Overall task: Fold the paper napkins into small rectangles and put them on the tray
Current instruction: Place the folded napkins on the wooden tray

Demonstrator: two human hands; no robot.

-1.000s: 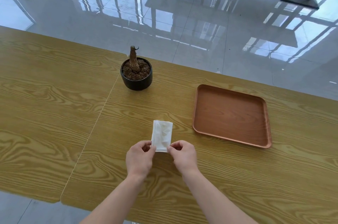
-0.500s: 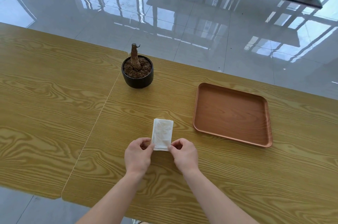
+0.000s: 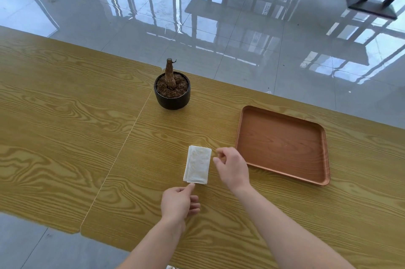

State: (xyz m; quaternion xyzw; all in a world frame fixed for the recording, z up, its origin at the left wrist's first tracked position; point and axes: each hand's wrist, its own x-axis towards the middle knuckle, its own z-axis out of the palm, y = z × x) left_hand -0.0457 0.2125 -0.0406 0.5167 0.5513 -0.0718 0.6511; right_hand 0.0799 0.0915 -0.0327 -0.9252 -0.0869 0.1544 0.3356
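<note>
White napkin [image 3: 198,164], centre frame: my left hand [image 3: 178,201] index touches near edge, right hand [image 3: 230,166] loose, empty. Pinch all layers; carry flat to tray [image 3: 282,143].

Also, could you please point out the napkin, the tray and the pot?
napkin [image 3: 198,164], head view, centre of top face.
tray [image 3: 282,146], head view, bare floor.
pot [image 3: 172,100], head view, front wall.

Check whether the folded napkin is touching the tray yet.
Apart. The head view shows bare table between the napkin and its right edge, and the tray at its left rim.
</note>
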